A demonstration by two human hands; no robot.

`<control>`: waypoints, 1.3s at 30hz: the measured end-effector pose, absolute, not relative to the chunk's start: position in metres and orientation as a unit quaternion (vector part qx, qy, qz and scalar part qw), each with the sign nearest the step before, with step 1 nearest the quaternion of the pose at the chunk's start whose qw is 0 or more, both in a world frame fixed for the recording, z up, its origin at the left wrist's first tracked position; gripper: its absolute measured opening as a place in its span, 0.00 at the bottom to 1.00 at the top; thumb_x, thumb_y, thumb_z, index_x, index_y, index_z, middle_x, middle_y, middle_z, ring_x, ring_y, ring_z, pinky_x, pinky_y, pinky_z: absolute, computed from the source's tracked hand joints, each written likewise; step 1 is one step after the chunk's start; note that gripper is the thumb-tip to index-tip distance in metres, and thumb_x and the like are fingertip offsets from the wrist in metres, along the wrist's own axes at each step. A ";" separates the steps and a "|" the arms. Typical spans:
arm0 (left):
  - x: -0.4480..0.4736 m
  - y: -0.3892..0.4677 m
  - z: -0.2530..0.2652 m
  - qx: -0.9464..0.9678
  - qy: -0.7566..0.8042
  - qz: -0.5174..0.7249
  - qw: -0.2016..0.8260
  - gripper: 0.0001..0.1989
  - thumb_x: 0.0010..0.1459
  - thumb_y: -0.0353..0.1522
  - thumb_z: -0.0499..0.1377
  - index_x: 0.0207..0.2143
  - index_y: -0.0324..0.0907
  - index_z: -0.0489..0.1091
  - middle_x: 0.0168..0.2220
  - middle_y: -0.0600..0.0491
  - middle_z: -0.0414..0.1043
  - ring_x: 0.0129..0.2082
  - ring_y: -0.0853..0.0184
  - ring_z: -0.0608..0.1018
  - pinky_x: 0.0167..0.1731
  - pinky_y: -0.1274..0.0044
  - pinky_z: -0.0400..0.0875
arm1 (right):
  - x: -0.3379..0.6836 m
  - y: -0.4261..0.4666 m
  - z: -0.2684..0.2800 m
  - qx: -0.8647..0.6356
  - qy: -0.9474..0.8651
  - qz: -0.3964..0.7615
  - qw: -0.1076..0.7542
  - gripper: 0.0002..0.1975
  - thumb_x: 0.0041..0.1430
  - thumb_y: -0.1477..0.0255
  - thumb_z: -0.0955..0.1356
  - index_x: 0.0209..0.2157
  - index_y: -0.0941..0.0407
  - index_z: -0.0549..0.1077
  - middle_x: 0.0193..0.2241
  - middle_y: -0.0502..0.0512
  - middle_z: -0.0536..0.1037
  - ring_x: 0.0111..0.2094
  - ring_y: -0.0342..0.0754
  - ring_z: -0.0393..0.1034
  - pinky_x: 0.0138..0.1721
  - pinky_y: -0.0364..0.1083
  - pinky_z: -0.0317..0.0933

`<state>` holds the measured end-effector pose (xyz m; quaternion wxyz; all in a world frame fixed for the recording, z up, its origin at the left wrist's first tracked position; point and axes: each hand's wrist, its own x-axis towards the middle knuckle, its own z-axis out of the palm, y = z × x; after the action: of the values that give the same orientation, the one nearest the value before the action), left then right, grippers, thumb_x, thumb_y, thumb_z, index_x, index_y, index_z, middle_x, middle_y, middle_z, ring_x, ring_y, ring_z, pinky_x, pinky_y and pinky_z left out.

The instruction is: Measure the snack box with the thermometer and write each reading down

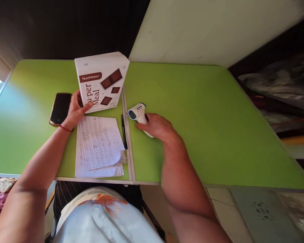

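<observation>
My left hand grips the lower left corner of a white box printed with brown bars, its thumb on the front face and the other fingers behind the side. The box stands upright, slightly tilted. A white and blue infrared thermometer has its handle in my right hand, whose fingers are wrapped around it. Its small screen faces toward me. Handwritten sheets of paper lie below the box, and a black pen rests along their right edge.
A phone lies just left of my left hand. The green table has a metal seam running down between its two halves. A dark panel and a pale wall border its far edge.
</observation>
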<state>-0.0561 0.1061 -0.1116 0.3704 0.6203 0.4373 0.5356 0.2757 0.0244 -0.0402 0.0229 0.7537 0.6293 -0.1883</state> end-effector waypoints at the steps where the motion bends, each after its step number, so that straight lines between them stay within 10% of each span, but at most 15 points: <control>1: -0.056 0.103 -0.107 0.610 0.443 0.536 0.380 0.41 0.51 0.55 0.75 0.57 0.43 0.68 0.58 0.40 0.73 0.58 0.47 0.78 0.58 0.55 0.77 | 0.275 0.026 -0.042 0.763 0.617 -0.193 -0.017 0.11 0.59 0.66 0.72 0.40 0.58 0.77 0.38 0.61 0.80 0.36 0.55 0.75 0.34 0.49 0.63; 8: -0.060 0.081 -0.090 0.632 0.465 0.500 0.366 0.33 0.58 0.59 0.68 0.50 0.42 0.73 0.51 0.42 0.80 0.51 0.49 0.82 0.48 0.59 0.81 | 0.225 0.021 -0.033 0.500 0.481 -0.439 -0.571 0.17 0.50 0.56 0.70 0.36 0.52 0.70 0.27 0.50 0.71 0.26 0.46 0.66 0.28 0.47 0.62; 15: -0.057 0.083 -0.096 0.708 0.445 0.476 0.272 0.33 0.66 0.62 0.56 0.52 0.44 0.72 0.51 0.43 0.80 0.49 0.52 0.81 0.51 0.60 0.78 | 0.174 0.012 -0.002 0.375 0.423 -0.616 -0.549 0.18 0.46 0.58 0.74 0.35 0.54 0.72 0.23 0.45 0.67 0.22 0.40 0.60 0.22 0.43 0.55; 39: -0.059 0.083 -0.095 0.726 0.441 0.466 0.250 0.30 0.67 0.60 0.56 0.53 0.48 0.74 0.49 0.44 0.79 0.50 0.51 0.79 0.55 0.58 0.76 | 0.142 0.037 -0.029 0.381 0.413 -0.597 -0.572 0.24 0.47 0.51 0.77 0.30 0.52 0.66 0.22 0.45 0.66 0.22 0.40 0.59 0.23 0.44 0.55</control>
<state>-0.0591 0.0831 -0.0951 0.2498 0.7255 0.4406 0.4659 0.1419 0.0372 -0.0292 -0.5721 0.3814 0.4132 -0.5971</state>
